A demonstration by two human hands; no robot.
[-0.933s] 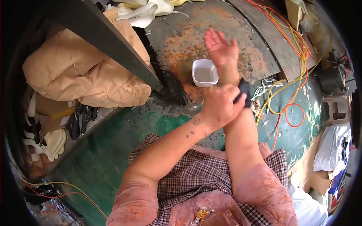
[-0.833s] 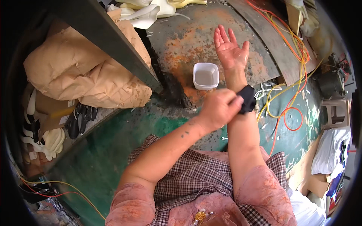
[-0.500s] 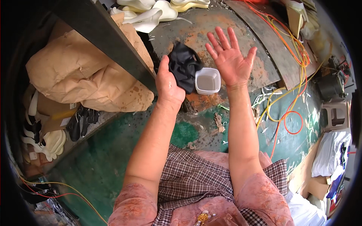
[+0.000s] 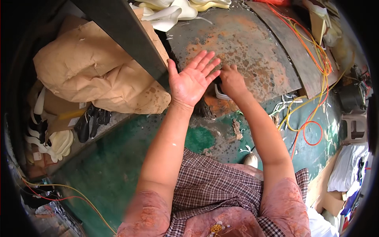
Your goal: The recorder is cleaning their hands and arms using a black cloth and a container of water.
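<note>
My left hand [image 4: 189, 85] is open, palm up and fingers spread, with nothing in it. It looks wet. Just to its right, my right hand [image 4: 233, 82] is closed, back of the hand up, over a small white plastic tub [image 4: 221, 95]. Dark material, seemingly the black cloth [image 4: 217, 80], shows at its fingers; most of it is hidden behind my hands. Only part of the tub's rim and side can be seen. It rests near the front edge of a rusty metal surface [image 4: 252, 51].
Crumpled brown paper [image 4: 102, 67] lies at left behind a dark metal post [image 4: 126, 35]. Pale foam-like pieces [image 4: 173, 12] lie at the far edge. Orange and yellow hoses [image 4: 325, 71] trail down the right over the green floor [image 4: 118, 158]. A plastic stool [image 4: 354, 126] stands at right.
The black cloth has left my left hand, which has turned palm up and spread. My right hand has moved left and down, from open to closed over the tub.
</note>
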